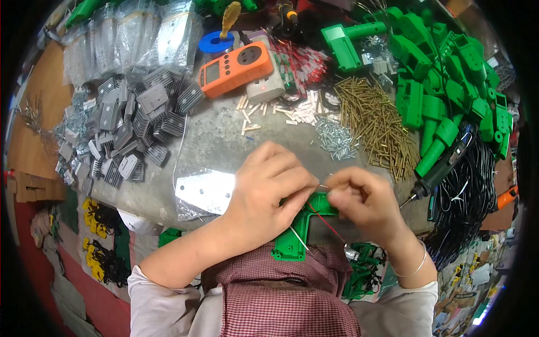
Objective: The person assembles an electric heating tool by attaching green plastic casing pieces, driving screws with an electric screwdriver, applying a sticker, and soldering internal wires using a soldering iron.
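Note:
A green plastic housing half lies over my lap at the table's front edge, its hollow side facing up. My left hand is closed over its upper part, thumb and fingers pinched together. Close beside it, my right hand is also pinched shut, above the housing's right end. A thin, wire-like piece spans the small gap between both hands' fingertips; its exact kind is too small to tell. A red wire and a white wire stick out of the housing. The fingers hide part of its inside.
Grey finned blocks are heaped at left, behind a flat metal plate. An orange meter stands at the back. Brass pins, silver screws, green housings, a power screwdriver and black cables lie rightward.

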### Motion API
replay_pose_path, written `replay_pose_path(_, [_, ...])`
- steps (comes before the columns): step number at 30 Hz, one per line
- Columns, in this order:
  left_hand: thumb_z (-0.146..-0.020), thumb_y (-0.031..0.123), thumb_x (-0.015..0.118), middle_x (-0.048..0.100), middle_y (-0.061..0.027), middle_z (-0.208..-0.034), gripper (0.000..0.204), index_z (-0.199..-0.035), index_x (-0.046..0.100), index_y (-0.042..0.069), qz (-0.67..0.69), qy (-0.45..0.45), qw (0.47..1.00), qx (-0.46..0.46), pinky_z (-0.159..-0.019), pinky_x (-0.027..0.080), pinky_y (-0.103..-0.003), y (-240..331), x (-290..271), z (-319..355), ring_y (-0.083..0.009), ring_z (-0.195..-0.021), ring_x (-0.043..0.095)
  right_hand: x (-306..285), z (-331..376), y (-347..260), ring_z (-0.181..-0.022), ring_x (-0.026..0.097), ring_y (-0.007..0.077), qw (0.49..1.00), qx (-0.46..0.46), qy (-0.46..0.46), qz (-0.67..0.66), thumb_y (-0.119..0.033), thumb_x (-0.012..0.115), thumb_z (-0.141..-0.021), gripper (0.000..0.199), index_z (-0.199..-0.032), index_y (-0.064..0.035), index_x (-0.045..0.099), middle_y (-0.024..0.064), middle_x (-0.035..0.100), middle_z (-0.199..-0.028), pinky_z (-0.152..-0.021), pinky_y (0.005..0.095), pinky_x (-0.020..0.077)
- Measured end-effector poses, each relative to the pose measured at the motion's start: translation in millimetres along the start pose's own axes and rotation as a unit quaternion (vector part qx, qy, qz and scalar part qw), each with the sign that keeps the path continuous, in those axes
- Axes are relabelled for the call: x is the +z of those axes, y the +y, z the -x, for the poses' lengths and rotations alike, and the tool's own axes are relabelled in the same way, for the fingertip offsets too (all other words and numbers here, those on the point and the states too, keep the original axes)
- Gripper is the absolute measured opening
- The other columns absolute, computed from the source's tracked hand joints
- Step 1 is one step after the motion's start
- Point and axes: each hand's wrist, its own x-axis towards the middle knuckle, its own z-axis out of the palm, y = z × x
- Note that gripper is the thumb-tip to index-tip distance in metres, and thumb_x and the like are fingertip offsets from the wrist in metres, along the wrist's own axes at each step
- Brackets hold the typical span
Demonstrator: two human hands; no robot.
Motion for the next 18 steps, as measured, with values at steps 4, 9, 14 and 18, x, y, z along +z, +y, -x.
replay_pose_path(4, [-0.064,0.000,0.078,0.064,-0.0027,-0.079,0.020,-0.082,0.070,0.007,-0.008,-0.011,1.000,0.001,-0.072,0.046,-0.035,0,0,-2,-0.0247,-0.081,0.057,4,-10,10,-0.067,0.061,0.0107,0.846,-0.342,0.139,0.385,-0.011,0.070,-0.087,0.011,-0.088,-0.0037,0.063,0.0043,0.060,-0.076,-0.053,0.0295,0.0467])
replay_pose_path(9, [-0.063,0.003,0.079,0.062,-0.0043,-0.084,0.027,-0.089,0.071,0.008,-0.048,0.030,0.998,0.014,-0.070,0.046,-0.035,3,-1,-2,-0.0259,-0.079,0.057,-4,-3,5,-0.054,0.052,0.0078,0.980,-0.084,0.140,0.115,-0.013,0.064,-0.093,0.019,-0.080,0.0000,0.061,0.0018,0.057,-0.064,-0.051,0.0249,0.0405])
replay_pose_path(14, [-0.058,0.006,0.072,0.060,-0.0019,-0.082,0.029,-0.087,0.073,0.009,-0.113,-0.042,0.985,0.126,-0.065,0.048,-0.034,9,1,18,-0.0235,-0.076,0.057,-13,8,8,-0.054,0.047,0.0069,0.977,-0.084,0.167,0.107,-0.011,0.067,-0.091,0.014,-0.081,-0.0010,0.063,0.0008,0.057,-0.066,-0.052,0.0235,0.0387])
replay_pose_path(18, [-0.061,0.005,0.072,0.062,-0.0030,-0.082,0.025,-0.086,0.073,0.008,-0.084,-0.076,0.988,0.107,-0.067,0.048,-0.032,6,2,17,-0.0230,-0.075,0.058,-4,13,14,-0.061,0.055,0.0151,0.933,-0.155,0.131,0.297,-0.005,0.071,-0.082,0.013,-0.093,-0.0034,0.066,0.0059,0.059,-0.074,-0.055,0.0275,0.0430])
